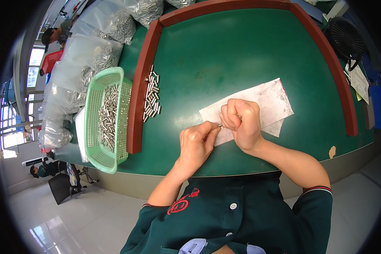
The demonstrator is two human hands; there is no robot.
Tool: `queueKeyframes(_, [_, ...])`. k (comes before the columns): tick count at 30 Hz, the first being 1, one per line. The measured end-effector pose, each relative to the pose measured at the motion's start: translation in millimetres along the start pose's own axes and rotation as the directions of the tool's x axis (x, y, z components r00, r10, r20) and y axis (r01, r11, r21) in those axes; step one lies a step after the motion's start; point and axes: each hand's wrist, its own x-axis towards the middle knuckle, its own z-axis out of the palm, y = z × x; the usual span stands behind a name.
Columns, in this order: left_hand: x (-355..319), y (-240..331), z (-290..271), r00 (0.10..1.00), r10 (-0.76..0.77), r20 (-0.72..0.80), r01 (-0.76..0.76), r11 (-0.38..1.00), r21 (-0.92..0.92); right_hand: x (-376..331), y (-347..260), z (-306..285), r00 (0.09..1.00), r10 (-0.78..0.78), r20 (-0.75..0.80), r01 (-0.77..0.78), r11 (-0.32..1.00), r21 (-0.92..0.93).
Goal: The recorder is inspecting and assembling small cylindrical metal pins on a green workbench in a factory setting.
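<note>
My left hand point(197, 142) pinches a small metal pin point(219, 125) between thumb and forefinger, just above the green tabletop. Right against it, my right hand point(242, 122) is closed in a fist with the thumb side up; whatever its fingers hold is hidden. Both hands are over the near left part of a smudged white cloth point(258, 101). To their left, a loose pile of short shiny metal pins point(152, 98) lies along the inner side of a red-brown wooden rail point(137, 93).
Beyond the rail stands a light green plastic basket point(122, 127) partly filled with metal pins point(109, 116). Clear bags of similar parts point(99, 55) line the far left. A black fan point(345, 38) stands at the far right. Two other people are off to the left.
</note>
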Motion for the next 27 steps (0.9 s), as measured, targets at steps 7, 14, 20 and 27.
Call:
queueKeyframes(7, [-6.1, -11.9, -19.9, 0.921, -0.287, 0.264, 0.378, 0.492, -0.784, -1.6, -2.2, -2.3, 1.000, 0.005, 0.026, -0.008, 0.994, 0.110])
queueKeyframes(14, [-9.8, -32.8, -55.7, 0.896, -0.230, 0.381, 0.395, 0.018, -0.918, -0.3, -4.3, -2.3, 0.997, 0.079, 0.019, -0.081, 0.977, 0.200])
queueKeyframes(20, [-1.3, -53.3, -74.7, 0.893, -0.424, -0.151, 0.275, 0.780, -0.561, 0.6, -4.6, -3.4, 0.997, 0.074, 0.007, -0.074, 0.979, 0.188])
queueKeyframes(27, [8.8, -66.2, -64.5, 0.897, -0.166, -0.409, 0.284, 0.926, 0.247, 2.6, -3.8, -3.4, 0.996, 0.093, 0.005, -0.092, 0.975, 0.203])
